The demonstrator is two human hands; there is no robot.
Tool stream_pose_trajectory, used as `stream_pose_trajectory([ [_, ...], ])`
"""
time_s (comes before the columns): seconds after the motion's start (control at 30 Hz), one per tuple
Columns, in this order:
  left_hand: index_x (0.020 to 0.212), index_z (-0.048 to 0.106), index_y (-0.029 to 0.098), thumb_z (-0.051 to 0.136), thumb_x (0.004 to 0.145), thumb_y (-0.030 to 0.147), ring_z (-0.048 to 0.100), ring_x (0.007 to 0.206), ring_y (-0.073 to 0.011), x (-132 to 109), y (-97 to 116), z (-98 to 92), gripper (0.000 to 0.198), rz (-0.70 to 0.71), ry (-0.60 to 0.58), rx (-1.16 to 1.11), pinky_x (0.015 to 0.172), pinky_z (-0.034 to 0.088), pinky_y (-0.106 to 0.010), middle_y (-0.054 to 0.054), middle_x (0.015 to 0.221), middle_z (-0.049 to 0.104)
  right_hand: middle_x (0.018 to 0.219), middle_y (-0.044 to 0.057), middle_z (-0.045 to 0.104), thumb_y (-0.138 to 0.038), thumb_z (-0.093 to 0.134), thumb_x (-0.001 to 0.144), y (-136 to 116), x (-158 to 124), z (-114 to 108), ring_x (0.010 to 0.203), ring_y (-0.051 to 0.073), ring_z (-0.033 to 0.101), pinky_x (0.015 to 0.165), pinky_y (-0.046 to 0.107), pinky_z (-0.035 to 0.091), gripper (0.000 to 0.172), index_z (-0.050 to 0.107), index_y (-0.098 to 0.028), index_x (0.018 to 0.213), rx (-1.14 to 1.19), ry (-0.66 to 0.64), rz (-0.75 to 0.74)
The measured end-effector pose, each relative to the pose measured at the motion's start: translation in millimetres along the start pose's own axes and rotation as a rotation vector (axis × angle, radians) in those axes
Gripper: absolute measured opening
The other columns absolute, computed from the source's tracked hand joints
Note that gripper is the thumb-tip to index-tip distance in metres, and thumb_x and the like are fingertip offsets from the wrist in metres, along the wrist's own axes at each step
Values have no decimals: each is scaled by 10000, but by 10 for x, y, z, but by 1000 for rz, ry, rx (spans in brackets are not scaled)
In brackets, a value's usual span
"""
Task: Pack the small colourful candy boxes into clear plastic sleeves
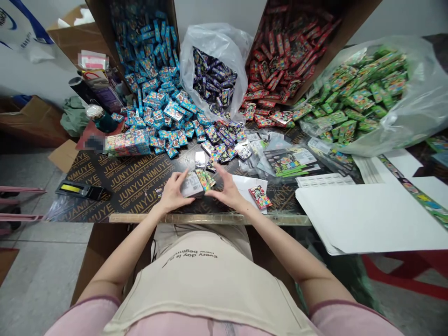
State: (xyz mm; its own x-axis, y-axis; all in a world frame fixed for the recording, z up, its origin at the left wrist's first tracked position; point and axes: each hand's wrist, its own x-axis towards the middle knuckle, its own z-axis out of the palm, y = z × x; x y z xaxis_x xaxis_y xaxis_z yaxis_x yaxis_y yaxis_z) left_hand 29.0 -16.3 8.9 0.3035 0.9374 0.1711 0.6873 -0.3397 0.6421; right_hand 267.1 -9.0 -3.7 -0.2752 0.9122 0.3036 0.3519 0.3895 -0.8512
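My left hand point(174, 192) is wrapped round the left side of a small grey-and-white printed pack point(192, 185), thumb at the near edge and fingers at the far one. Against that pack's right end sits a green, colourful packet point(204, 180). My right hand point(228, 190) is beside it, thumb and fingers spread apart, with nothing gripped. Just beyond the hands are a small white-faced box point(199, 159) and several purple boxes point(220, 150). To the right of my right hand, a red box point(260, 197) lies on a white sheet point(241, 183).
Blue boxes point(168, 109) spill from a carton at the back left. A plastic bag point(241, 44) holds purple boxes, a carton holds red boxes point(276, 60), and another bag holds green packets point(364, 95). A tape dispenser point(82, 190) lies left; white cards point(371, 217) overhang the right edge.
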Motion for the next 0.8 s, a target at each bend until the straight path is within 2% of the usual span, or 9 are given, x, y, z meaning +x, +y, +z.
stream_pose_trajectory([
  [0.07, 1363, 465, 241, 838, 548, 374, 536, 1066, -245, 124, 84, 38, 907, -71, 218, -141, 934, 458, -372, -54, 1118, 485, 1391, 113, 497, -538, 727, 713, -112, 123, 75, 1234, 277, 513, 997, 454, 425, 877, 293, -312, 1440, 242, 225, 153],
  [0.13, 1186, 600, 206, 793, 631, 419, 556, 975, -204, 232, 170, 120, 626, -126, 339, -357, 856, 475, -315, -37, 1020, 520, 1275, 98, 588, -558, 681, 748, -239, 245, 159, 1077, 236, 613, 897, 397, 500, 829, 281, -316, 1432, 507, 320, 264],
  [0.2, 987, 663, 175, 702, 741, 448, 566, 850, -169, 293, 251, 229, 370, -176, 347, -583, 766, 474, -269, -23, 887, 563, 1099, 69, 667, -572, 623, 786, -347, 347, 226, 929, 208, 660, 807, 353, 530, 730, 333, -287, 1393, 684, 365, 325],
  [0.27, 934, 678, 167, 648, 791, 470, 576, 816, -163, 297, 323, 335, 336, -216, 295, -757, 753, 467, -257, -23, 830, 613, 948, 36, 692, -559, 597, 799, -408, 420, 260, 831, 193, 670, 737, 324, 534, 635, 404, -259, 1324, 759, 442, 381],
  [0.33, 972, 690, 169, 639, 790, 512, 598, 856, -174, 269, 383, 408, 392, -258, 244, -883, 782, 469, -261, -33, 851, 667, 807, -3, 686, -492, 656, 755, -424, 463, 266, 741, 183, 667, 678, 304, 527, 575, 462, -246, 1237, 782, 500, 444],
  [0.47, 871, 719, 138, 623, 746, 625, 636, 768, -177, 255, 452, 426, 512, -470, 233, -1176, 695, 487, -262, -57, 790, 710, 670, -49, 674, -245, 723, 633, -427, 465, 235, 662, 169, 663, 673, 295, 520, 513, 491, -243, 1090, 807, 483, 499],
  [0.6, 788, 727, 123, 757, 633, 504, 599, 629, -132, 351, 465, 320, 413, -652, 217, -1341, 544, 439, -214, -49, 729, 702, 760, -40, 724, -206, 659, 649, -471, 411, 161, 731, 178, 695, 720, 315, 530, 498, 448, -264, 1095, 908, 442, 518],
  [0.7, 806, 731, 141, 785, 595, 396, 590, 648, -114, 425, 480, 219, 336, -651, 190, -1307, 537, 431, -198, -33, 766, 696, 835, -33, 744, -236, 611, 687, -471, 378, 83, 800, 202, 710, 754, 363, 540, 454, 443, -279, 1107, 1048, 426, 574],
  [0.8, 866, 725, 180, 806, 554, 285, 590, 659, -102, 477, 504, 140, 339, -564, 231, -1215, 583, 445, -202, 2, 756, 677, 817, -42, 750, -141, 609, 599, -415, 370, 22, 801, 210, 712, 768, 377, 538, 489, 493, -275, 1055, 1089, 373, 617],
])
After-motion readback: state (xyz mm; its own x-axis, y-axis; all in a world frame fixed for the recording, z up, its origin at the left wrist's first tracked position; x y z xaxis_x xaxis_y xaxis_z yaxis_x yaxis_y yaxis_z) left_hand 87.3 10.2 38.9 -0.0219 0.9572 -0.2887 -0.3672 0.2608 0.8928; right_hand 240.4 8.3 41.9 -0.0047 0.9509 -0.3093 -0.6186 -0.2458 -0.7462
